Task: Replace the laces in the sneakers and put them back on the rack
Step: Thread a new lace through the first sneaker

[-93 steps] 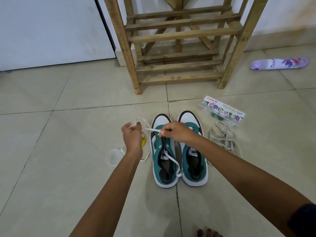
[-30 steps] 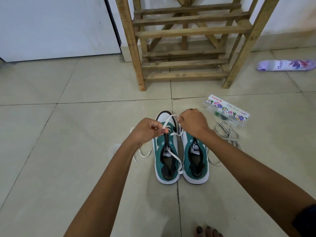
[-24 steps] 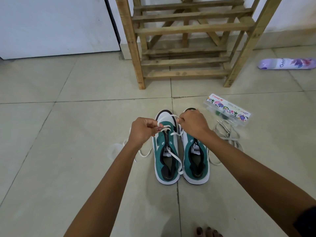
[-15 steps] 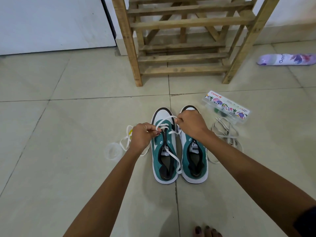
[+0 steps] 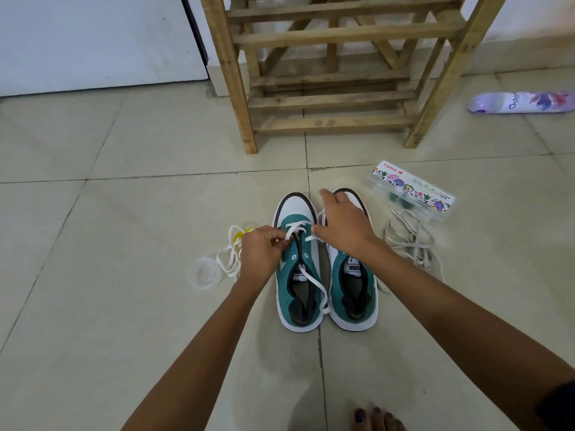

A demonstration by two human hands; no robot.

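Two teal and white sneakers stand side by side on the tiled floor, toes toward the wooden rack (image 5: 333,98). The left sneaker (image 5: 298,275) has a white lace (image 5: 311,279) threaded through its front eyelets, with one end trailing back over its opening. My left hand (image 5: 263,255) pinches that lace at the left eyelets. My right hand (image 5: 342,227) lies over the toe of the right sneaker (image 5: 353,290), fingers stretched forward, its thumb side touching the lace at the left sneaker's right eyelets.
A heap of old greyish laces (image 5: 410,241) lies right of the sneakers, beside a clear plastic box (image 5: 410,189). More white lace (image 5: 230,256) and a clear round lid (image 5: 203,273) lie to the left. A purple spray can (image 5: 522,102) lies at far right. My toes (image 5: 373,419) show below.
My left hand has come in from the left to the sneaker's eyelets. The lace loop has been drawn flatter across the front. My right hand's fingers have straightened.
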